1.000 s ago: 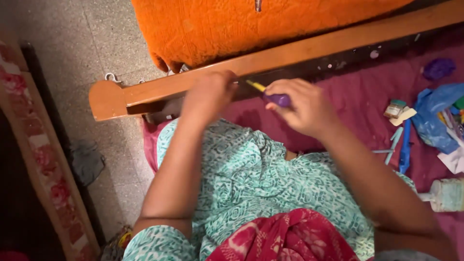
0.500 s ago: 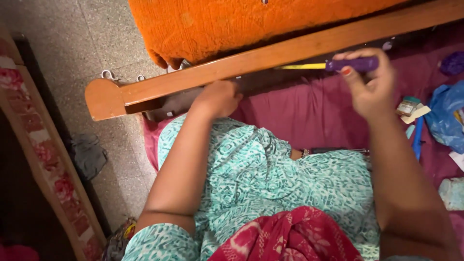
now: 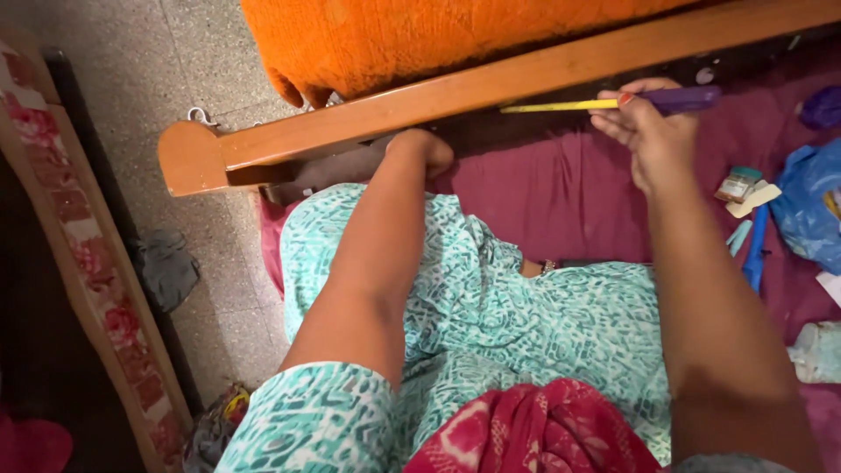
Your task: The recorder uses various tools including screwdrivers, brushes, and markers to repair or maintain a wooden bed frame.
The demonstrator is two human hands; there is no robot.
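Head view: right hand [image 3: 653,131] pinches a purple-handled, yellow-bladed cutter [image 3: 613,102] along the long wooden rail [image 3: 491,88], left hand [image 3: 425,151] closed beneath it; steady blade alignment seems needed next.

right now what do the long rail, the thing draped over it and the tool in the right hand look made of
Rail: looks like wood, brown with a smooth, slightly glossy finish and a rounded end.
Orange cover: fabric, seemingly a soft, fuzzy textile with hanging folds.
Tool in the right hand: purple handle, probably plastic; the thin yellow blade part could be plastic or painted metal.
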